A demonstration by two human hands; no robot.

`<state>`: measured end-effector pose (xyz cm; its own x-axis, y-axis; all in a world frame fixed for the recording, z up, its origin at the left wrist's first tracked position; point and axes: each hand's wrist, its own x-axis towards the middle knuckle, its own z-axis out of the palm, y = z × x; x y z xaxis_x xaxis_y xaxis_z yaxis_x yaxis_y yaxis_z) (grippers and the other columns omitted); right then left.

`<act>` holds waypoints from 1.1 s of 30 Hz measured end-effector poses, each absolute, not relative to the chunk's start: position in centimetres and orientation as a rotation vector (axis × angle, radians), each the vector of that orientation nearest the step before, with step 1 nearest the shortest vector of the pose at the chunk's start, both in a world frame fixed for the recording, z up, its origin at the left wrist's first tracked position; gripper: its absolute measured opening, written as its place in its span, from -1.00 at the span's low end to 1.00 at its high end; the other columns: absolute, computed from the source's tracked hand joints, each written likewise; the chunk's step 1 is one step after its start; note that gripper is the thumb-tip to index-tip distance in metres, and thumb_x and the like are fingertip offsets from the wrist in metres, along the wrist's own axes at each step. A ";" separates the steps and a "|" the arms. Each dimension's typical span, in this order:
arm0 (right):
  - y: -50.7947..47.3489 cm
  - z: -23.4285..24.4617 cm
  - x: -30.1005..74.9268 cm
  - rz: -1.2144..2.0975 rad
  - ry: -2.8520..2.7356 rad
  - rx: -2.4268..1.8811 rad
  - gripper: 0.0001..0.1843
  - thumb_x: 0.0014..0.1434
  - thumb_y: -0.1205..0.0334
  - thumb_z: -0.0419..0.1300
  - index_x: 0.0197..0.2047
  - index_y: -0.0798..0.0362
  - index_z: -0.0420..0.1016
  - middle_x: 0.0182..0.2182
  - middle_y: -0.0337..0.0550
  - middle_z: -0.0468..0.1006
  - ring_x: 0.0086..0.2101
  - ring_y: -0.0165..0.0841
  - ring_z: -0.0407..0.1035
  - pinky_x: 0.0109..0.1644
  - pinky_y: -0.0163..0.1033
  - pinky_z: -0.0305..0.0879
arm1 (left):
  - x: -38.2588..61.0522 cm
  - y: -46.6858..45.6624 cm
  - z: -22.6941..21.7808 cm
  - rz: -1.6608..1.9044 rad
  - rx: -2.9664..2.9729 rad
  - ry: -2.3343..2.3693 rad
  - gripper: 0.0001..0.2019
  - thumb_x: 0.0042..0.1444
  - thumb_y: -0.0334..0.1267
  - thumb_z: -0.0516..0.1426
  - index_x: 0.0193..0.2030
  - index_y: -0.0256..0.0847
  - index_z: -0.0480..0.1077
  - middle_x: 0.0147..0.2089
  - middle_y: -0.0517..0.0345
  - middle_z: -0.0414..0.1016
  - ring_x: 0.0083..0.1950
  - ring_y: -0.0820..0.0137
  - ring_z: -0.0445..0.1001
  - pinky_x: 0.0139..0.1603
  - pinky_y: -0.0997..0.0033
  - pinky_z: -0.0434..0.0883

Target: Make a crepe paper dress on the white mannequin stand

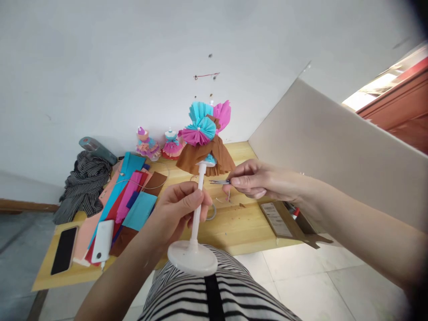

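My left hand (pixel 179 207) is closed around the white pole of a small mannequin stand (pixel 193 256), held upright over my lap. The stand carries a paper dress (pixel 204 138) with a brown skirt and blue and pink pleated fans. My right hand (pixel 256 180) pinches a small thin metal tool (pixel 219 182), its tip pointing at the pole just under the skirt.
A wooden table (pixel 230 225) bears coloured paper sheets (pixel 129 200), a black phone (pixel 64 249), a white device (pixel 102 240), two small paper-dress figures (pixel 160 145), striped cloth (pixel 85 185) and a cardboard box (pixel 284 220). A white partition (pixel 334 142) stands at the right.
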<state>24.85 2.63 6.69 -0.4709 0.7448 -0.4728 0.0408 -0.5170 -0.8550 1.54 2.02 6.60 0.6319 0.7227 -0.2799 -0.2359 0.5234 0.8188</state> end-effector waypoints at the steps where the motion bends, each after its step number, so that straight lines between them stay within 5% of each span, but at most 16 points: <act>1: 2.6 6.6 24.8 2.050 -1.179 -1.227 -0.62 0.03 0.04 0.37 -0.33 0.26 0.55 -0.75 -0.48 0.04 -0.68 -0.63 -0.23 -0.64 -0.38 -0.37 | 1.5 2.0 6.5 0.632 0.825 0.664 -0.73 0.03 -0.08 0.25 -0.46 -0.28 0.45 -0.64 0.24 0.32 -0.61 0.59 0.14 -0.59 0.54 0.01; 17: 2.4 3.5 23.3 2.101 -1.113 -1.124 -0.55 0.00 -0.04 0.36 -0.28 0.25 0.56 -0.69 -0.44 0.12 -0.68 -0.62 -0.14 -0.61 -0.36 -0.32 | 0.7 1.2 5.1 0.757 0.747 0.662 -0.72 0.03 -0.08 0.26 -0.42 -0.29 0.45 -0.63 0.22 0.34 -0.62 0.60 0.16 -0.60 0.57 0.03; 26: 2.6 5.8 22.4 1.616 -1.638 -1.390 -0.55 0.02 -0.12 0.29 -0.42 0.19 0.56 -0.63 -0.32 0.25 -0.61 -0.54 0.02 -0.60 -0.36 -0.06 | 0.7 1.3 5.2 0.742 0.815 0.661 -0.73 0.05 -0.07 0.24 -0.43 -0.28 0.45 -0.61 0.23 0.33 -0.61 0.60 0.15 -0.60 0.55 0.02; 33: 2.5 5.4 22.3 1.638 -1.449 -1.369 -0.51 0.00 -0.13 0.31 -0.29 0.21 0.56 -0.69 -0.41 0.13 -0.68 -0.59 -0.11 -0.67 -0.37 -0.19 | 0.5 1.3 5.6 0.736 0.831 0.645 -0.73 0.05 -0.08 0.24 -0.43 -0.28 0.46 -0.61 0.23 0.33 -0.59 0.59 0.16 -0.59 0.55 0.04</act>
<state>22.29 2.53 5.38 -0.3269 0.8882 -0.3228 0.2122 -0.2638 -0.9409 0.51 1.26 5.55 0.5832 0.7831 -0.2160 -0.3169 0.4642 0.8271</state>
